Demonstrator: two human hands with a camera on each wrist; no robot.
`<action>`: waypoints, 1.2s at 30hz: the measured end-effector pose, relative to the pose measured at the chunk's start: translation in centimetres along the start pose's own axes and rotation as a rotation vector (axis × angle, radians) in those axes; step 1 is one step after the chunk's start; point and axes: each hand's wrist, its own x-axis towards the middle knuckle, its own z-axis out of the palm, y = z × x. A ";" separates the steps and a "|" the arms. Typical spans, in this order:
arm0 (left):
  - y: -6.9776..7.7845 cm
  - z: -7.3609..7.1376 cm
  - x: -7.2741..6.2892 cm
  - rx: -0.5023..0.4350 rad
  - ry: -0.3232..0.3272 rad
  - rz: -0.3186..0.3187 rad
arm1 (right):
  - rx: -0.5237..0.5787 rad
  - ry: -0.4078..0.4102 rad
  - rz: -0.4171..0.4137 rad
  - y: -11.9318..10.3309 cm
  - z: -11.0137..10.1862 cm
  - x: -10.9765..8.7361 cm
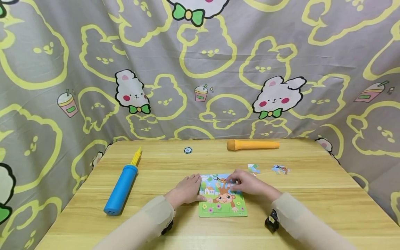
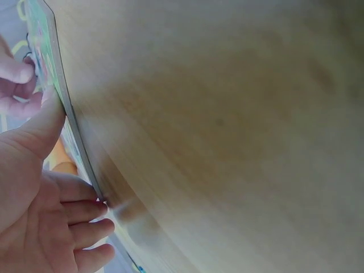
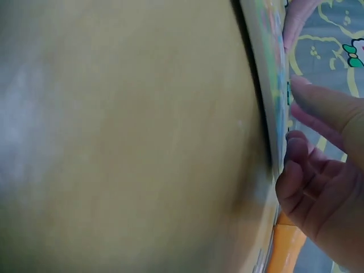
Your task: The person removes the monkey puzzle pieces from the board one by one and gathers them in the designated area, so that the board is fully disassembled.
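A square jigsaw puzzle point(image 1: 218, 210) with a cartoon monkey picture lies flat on the wooden table. My left hand point(image 1: 188, 189) rests at its left edge. The left thumb point(image 2: 50, 114) lies over the board's rim, while the other fingers stretch out along its side. Over the puzzle's upper right part is my right hand point(image 1: 247, 182), its fingertips at the surface. Several of its fingers point(image 3: 291, 179) are curled in the right wrist view; whether they pinch a piece is hidden. Two loose puzzle pieces point(image 1: 253, 168) point(image 1: 280, 169) lie beyond the right hand.
On the left lies a blue hand pump point(image 1: 122, 189) with a yellow nozzle. A poker chip point(image 1: 188, 150) and an orange toy microphone point(image 1: 253, 144) are near the table's point(image 1: 312, 208) back edge. A patterned curtain point(image 1: 215, 69) hangs behind.
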 end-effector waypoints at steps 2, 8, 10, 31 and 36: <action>0.0 0.0 0.0 -0.006 0.000 -0.002 | -0.027 -0.010 0.001 0.0 0.1 0.0; 0.0 0.1 -0.1 -0.023 0.001 -0.004 | -0.039 -0.027 0.034 -0.2 0.3 0.3; 0.0 0.1 -0.1 -0.025 0.001 -0.004 | -0.038 -0.036 0.044 -0.2 0.3 0.4; -0.1 0.0 0.1 -0.029 -0.006 0.000 | -0.003 0.013 0.047 -0.5 0.5 0.3; -0.2 0.2 0.2 -0.024 -0.008 -0.003 | -0.028 0.044 0.077 -0.5 0.6 0.1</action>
